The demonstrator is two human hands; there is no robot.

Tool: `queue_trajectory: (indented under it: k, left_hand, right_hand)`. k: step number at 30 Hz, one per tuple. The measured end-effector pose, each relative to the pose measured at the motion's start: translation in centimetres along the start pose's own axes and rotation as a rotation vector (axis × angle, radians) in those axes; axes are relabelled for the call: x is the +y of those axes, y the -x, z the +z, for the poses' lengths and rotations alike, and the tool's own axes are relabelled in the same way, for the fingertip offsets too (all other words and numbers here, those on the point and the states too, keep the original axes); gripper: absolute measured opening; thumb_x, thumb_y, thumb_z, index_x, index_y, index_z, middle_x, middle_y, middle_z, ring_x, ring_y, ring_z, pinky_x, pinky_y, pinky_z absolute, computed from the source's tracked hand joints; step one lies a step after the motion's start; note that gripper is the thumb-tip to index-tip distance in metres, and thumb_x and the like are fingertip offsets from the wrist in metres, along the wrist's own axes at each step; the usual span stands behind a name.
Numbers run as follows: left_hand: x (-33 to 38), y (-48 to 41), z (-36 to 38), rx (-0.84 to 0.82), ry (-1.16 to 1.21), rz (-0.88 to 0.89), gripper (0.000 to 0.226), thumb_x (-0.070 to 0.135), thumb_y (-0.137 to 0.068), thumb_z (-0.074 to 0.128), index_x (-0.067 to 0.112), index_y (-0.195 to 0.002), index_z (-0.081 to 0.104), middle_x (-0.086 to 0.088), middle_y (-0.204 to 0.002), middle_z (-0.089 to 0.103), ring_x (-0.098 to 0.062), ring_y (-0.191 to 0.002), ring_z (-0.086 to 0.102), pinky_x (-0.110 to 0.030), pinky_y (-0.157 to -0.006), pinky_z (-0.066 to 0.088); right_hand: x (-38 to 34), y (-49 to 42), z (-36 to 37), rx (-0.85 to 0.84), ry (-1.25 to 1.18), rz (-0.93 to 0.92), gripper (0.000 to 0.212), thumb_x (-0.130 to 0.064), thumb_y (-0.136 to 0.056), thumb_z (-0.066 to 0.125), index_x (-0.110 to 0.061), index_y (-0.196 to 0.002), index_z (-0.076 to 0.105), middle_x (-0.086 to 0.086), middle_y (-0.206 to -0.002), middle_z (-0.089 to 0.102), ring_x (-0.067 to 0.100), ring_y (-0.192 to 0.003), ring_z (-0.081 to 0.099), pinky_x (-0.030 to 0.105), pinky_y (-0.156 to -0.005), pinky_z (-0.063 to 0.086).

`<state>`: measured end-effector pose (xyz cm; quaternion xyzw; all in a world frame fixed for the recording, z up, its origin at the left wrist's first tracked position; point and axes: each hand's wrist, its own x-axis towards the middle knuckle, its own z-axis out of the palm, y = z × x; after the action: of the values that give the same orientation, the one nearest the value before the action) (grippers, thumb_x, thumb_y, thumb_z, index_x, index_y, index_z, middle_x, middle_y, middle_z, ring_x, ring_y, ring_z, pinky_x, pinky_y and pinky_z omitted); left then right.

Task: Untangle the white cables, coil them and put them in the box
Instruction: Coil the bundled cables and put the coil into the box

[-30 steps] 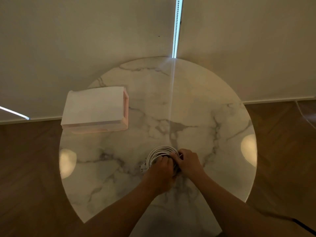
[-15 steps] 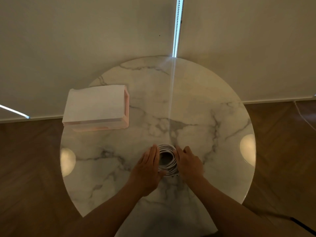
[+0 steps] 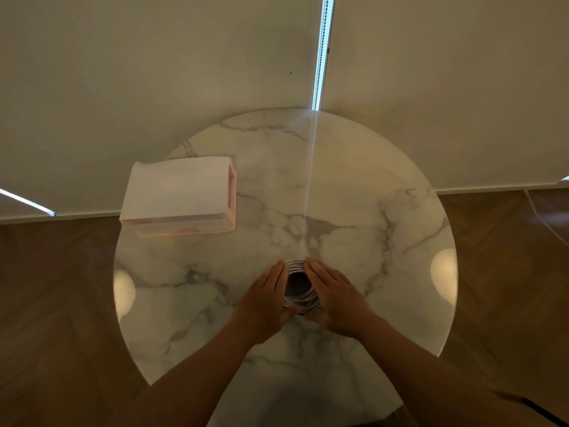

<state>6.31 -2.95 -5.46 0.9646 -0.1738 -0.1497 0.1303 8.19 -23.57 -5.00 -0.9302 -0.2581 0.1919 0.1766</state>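
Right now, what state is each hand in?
Left hand: open, straight fingers against the white cable coil.
Right hand: open, flat against the coil's other side.

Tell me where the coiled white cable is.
In the head view, the coiled white cable lies centre-front on the round marble table, between the left hand and right hand.

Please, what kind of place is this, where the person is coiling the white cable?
Probably a living or dining room in a home, perhaps a small office, and not a workshop. The signs are a round marble-look table, a wooden herringbone floor, and pale roller blinds with a bead chain behind it.
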Motion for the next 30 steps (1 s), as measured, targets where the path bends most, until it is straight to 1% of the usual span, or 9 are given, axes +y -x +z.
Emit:
queue_trajectory:
  k: [2,4,8,10,13,17,23,27,30]
  left_hand:
    - [-0.3,0.0,-0.2,-0.011,0.074,-0.001,0.095,0.067,-0.083,0.033,0.007,-0.153,0.014,-0.010,-0.161,0.018,-0.023,-0.147,0.021,-0.023,-0.114,0.006]
    - [-0.5,0.1,-0.3,-0.014,0.158,-0.005,0.097,0.068,-0.081,0.035,0.012,-0.155,0.005,-0.004,-0.163,0.008,-0.017,-0.149,0.010,-0.017,-0.113,-0.001]
    - [-0.5,1.0,-1.0,0.059,0.288,0.003,0.093,0.057,-0.083,0.051,0.009,-0.153,0.016,-0.006,-0.161,0.017,-0.014,-0.148,0.015,-0.015,-0.115,0.007]
    - [-0.8,1.6,-0.8,0.097,0.284,0.023,0.089,0.047,-0.084,0.061,0.006,-0.152,0.022,-0.008,-0.159,0.024,-0.017,-0.146,0.023,-0.021,-0.117,0.016]
    - [-1.2,2.3,-0.5,0.106,0.259,0.050,0.088,0.049,-0.083,0.060,0.007,-0.152,0.024,-0.007,-0.158,0.027,-0.017,-0.146,0.025,-0.030,-0.117,0.026]
    - [-1.1,2.4,-0.5,0.110,0.253,0.046,0.088,0.049,-0.083,0.059,0.008,-0.152,0.024,-0.007,-0.158,0.028,-0.017,-0.145,0.026,-0.023,-0.117,0.020]
    - [-1.5,2.3,-0.7,0.126,0.278,0.014,0.089,0.055,-0.082,0.052,0.008,-0.152,0.023,-0.009,-0.158,0.027,-0.019,-0.146,0.025,-0.025,-0.116,0.019]
    - [-2.4,3.2,-0.6,0.132,0.303,-0.049,0.089,0.057,-0.081,0.051,0.009,-0.151,0.025,-0.007,-0.158,0.027,-0.017,-0.145,0.024,-0.019,-0.115,0.015]
    - [-2.9,4.3,-0.4,0.129,0.356,-0.128,0.084,0.045,-0.085,0.061,0.012,-0.152,0.023,-0.003,-0.159,0.024,-0.015,-0.146,0.022,-0.016,-0.114,0.013]
  right_hand:
    - [0.3,-0.2,0.2,0.038,0.017,0.001,0.100,-0.071,-0.080,0.049,-0.011,-0.153,0.017,0.004,-0.162,0.015,0.019,-0.148,0.016,0.037,-0.119,0.023]
    - [0.3,-0.2,0.4,0.038,0.025,0.003,0.101,-0.072,-0.079,0.047,-0.010,-0.153,0.019,0.005,-0.162,0.016,0.021,-0.148,0.017,0.035,-0.119,0.020]
    - [0.1,-0.1,0.3,0.049,0.028,0.009,0.102,-0.067,-0.077,0.055,-0.011,-0.153,0.018,0.005,-0.161,0.018,0.024,-0.148,0.015,0.040,-0.119,0.023]
    - [0.0,0.0,0.0,0.028,0.037,0.007,0.103,-0.065,-0.077,0.058,-0.012,-0.154,0.016,0.005,-0.161,0.016,0.024,-0.149,0.013,0.041,-0.119,0.022]
    - [-0.1,0.0,-0.4,-0.015,0.040,0.012,0.108,-0.069,-0.077,0.057,-0.013,-0.155,0.008,0.003,-0.163,0.008,0.023,-0.150,0.005,0.038,-0.121,0.014]
    - [-0.1,0.0,-0.9,-0.022,0.029,0.027,0.112,-0.074,-0.074,0.057,-0.017,-0.155,0.004,0.000,-0.163,0.004,0.021,-0.150,0.001,0.033,-0.120,0.008]
    - [-0.2,0.1,-1.3,-0.048,0.000,0.042,0.113,-0.069,-0.074,0.062,-0.021,-0.155,-0.001,-0.002,-0.163,0.000,0.019,-0.150,-0.002,0.032,-0.121,0.007]
    - [-1.1,0.3,-0.9,-0.047,0.005,0.052,0.115,-0.069,-0.073,0.062,-0.023,-0.154,-0.004,-0.002,-0.163,-0.002,0.021,-0.150,-0.001,0.042,-0.120,0.018]
    - [-2.6,0.4,-0.5,-0.060,0.080,0.078,0.129,-0.073,-0.063,0.066,-0.026,-0.153,-0.013,0.002,-0.162,-0.012,0.027,-0.150,-0.007,0.048,-0.121,0.012]
